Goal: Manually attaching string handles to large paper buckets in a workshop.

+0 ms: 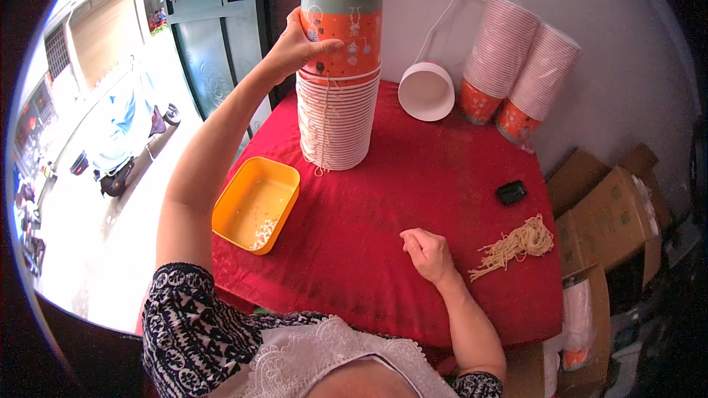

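A tall stack of nested paper tubs (335, 121) stands upside down at the far left of the table, white rims showing below. My left hand (299, 48) is wrapped around the orange top tub (361, 40), which has a grey-green band, its thumb across the printed side. A thin beige string (325, 125) hangs down the front of the stack to the cloth. My right hand (428, 254) rests on the red tablecloth (354, 250) with its fingers curled closed; nothing shows sticking out of it. A bundle of beige strings (520, 245) lies right of that hand.
Left of centre is a yellow plastic tray (221, 230) with small white bits. A white tub (426, 92) lies on its side near the wall. Two wrapped tub stacks (498, 44) stand back right, with a small black object (510, 192) nearer. Cardboard boxes (608, 217) flank the table's right.
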Demonstrator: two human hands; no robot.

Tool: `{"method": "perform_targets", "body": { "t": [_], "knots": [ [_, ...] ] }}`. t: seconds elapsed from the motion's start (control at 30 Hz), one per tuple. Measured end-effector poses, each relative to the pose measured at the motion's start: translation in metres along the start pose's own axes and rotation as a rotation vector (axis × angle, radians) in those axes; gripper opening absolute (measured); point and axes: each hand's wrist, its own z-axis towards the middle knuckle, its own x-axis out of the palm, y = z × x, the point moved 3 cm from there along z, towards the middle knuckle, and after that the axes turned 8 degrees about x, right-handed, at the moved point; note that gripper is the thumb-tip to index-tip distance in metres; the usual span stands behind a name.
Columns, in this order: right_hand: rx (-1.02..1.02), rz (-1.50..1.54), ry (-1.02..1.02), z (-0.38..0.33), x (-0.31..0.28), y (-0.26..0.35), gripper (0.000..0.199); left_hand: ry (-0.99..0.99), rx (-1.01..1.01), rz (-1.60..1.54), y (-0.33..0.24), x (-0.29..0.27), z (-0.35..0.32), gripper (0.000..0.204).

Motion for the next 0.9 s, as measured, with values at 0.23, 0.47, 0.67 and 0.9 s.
{"method": "perform_targets", "body": {
  "t": [0.23,0.47,0.67,0.9],
  "knots": [
    [0.011,0.001,0.014,0.0,0.001,0.001,0.02,0.006,-0.005,0.029,0.002,-0.001,-0.002,0.1],
    [-0.07,-0.012,-0.024,0.001,0.003,0.002,0.018,-0.038,0.018,0.046,0.0,0.0,-0.008,0.106],
    [-0.06,-0.011,-0.04,0.001,0.003,0.0,0.018,-0.025,0.018,0.106,0.0,0.0,-0.008,0.103],
    [-0.024,-0.046,-0.022,-0.001,-0.001,-0.003,0.017,-0.09,0.117,0.468,-0.013,-0.04,0.052,0.076]
  ]
}}
